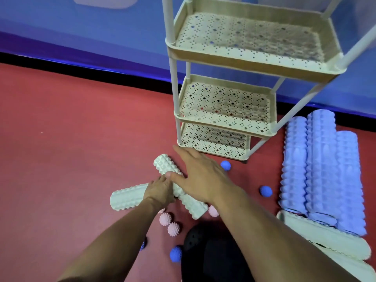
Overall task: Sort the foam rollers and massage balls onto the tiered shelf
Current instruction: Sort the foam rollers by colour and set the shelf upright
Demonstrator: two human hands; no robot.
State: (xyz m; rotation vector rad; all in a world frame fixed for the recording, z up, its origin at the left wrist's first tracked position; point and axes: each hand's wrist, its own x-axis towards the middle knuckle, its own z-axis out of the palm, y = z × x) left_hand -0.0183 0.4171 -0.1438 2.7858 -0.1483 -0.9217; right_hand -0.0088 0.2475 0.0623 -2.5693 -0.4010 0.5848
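Note:
Two white ridged foam rollers cross on the red floor: a diagonal one (165, 164) and a flatter one (126, 197). My left hand (160, 191) lies where they cross, its fingers curled over the diagonal roller. My right hand (199, 174) hovers just right of it with fingers straight, its thumb touching the same roller. The cream tiered shelf (244, 62) stands behind, all three perforated trays bare. Pink spiky balls (165, 218) and blue spiky balls (225, 165) lie scattered around my arms.
Three blue foam rollers (321, 169) lie side by side right of the shelf, with more white rollers (325, 237) below them. My black shoe and trouser leg (195, 239) sit at the bottom centre. A blue wall with a black skirting runs behind.

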